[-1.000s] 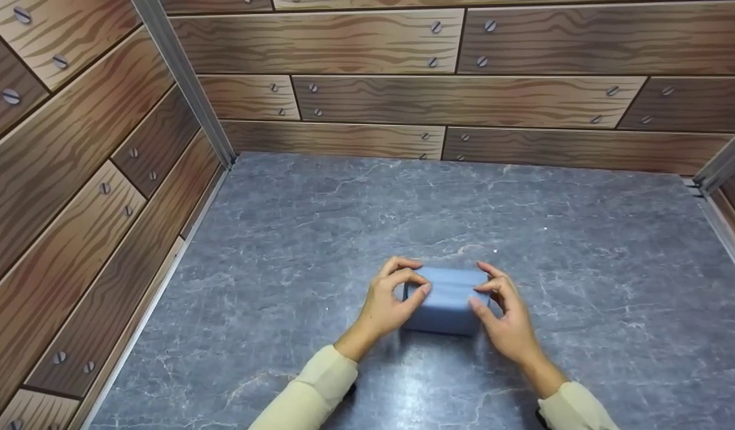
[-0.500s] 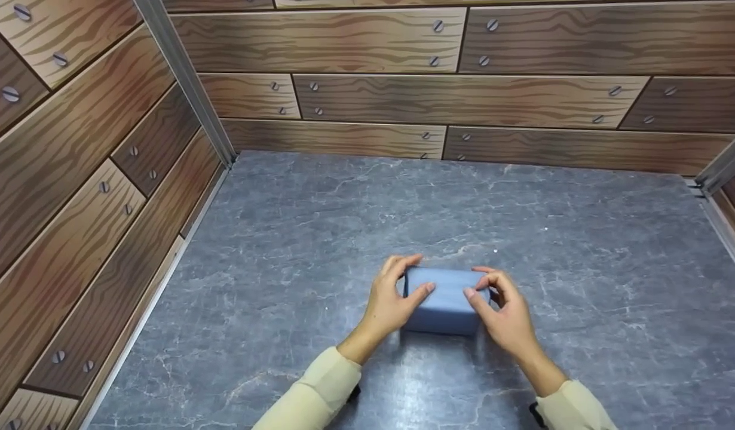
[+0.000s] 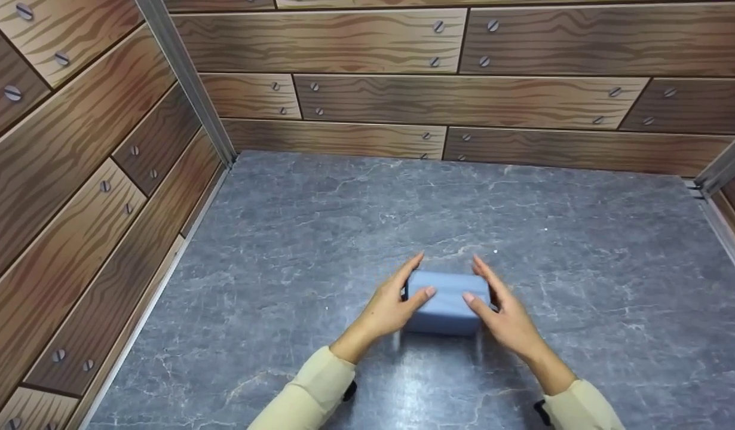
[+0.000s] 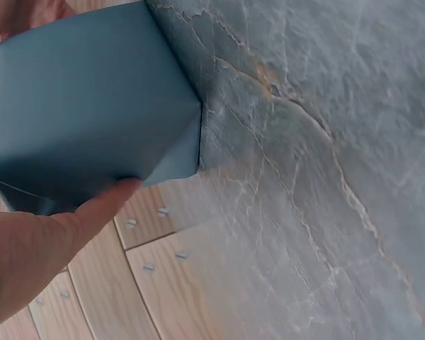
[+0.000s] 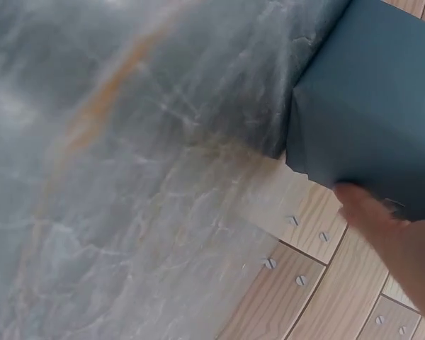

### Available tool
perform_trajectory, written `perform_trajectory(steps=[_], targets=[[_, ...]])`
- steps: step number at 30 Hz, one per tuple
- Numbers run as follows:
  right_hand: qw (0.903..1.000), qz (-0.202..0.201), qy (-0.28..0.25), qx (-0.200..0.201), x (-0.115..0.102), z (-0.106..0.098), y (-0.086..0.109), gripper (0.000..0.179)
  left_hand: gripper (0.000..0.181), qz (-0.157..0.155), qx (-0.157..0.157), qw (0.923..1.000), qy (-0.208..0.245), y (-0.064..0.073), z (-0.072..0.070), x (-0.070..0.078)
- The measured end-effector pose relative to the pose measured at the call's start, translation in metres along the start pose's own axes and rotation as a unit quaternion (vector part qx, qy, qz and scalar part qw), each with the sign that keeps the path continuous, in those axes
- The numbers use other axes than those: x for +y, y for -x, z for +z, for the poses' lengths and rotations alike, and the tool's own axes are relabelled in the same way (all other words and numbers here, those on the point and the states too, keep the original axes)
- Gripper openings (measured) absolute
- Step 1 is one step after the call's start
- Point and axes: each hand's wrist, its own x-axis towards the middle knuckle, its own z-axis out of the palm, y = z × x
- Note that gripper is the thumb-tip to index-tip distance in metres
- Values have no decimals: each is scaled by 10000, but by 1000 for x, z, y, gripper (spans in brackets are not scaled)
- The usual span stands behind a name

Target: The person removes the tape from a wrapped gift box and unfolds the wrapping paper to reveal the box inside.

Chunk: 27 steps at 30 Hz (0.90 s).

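Observation:
A box wrapped in smooth blue paper [image 3: 448, 298] sits between both hands near the middle front of the tabletop. My left hand [image 3: 388, 307] holds its left end, thumb on top and fingers stretched along the side. At the opposite end my right hand [image 3: 508, 313] grips in the same manner, its thumb also on top. The left wrist view shows the left thumb [image 4: 103, 209] against a folded corner of the wrapped box [image 4: 92, 92]. In the right wrist view, the right thumb [image 5: 368, 212] touches the paper near folded flaps. The far and under sides are hidden.
Grey marbled tabletop [image 3: 319, 221] surrounds the box. Walls with a printed wooden plank pattern [image 3: 367, 98] stand at the back and left, joined by a metal corner post [image 3: 188, 83]. A few tiny white specks lie on the surface.
The fingers of both hands have gone from bent over the box's end edges to straight along its ends. The thumbs now lie on top. The box has barely shifted.

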Motion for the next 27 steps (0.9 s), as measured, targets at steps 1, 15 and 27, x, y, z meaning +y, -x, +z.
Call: perform_trajectory(steps=[1,15,27], targets=[[10000,-10,17,-43,-1,0,0,63,65,38,1,10000,-31,0,0,0],[9988,-147,330,-335,0,-3,0,44,44,382,-18,9989,-267,-2,-3,0],[9933,-1056,420,-192,4,-4,3,37,36,1444,581,9868,-443,4,6,-9]])
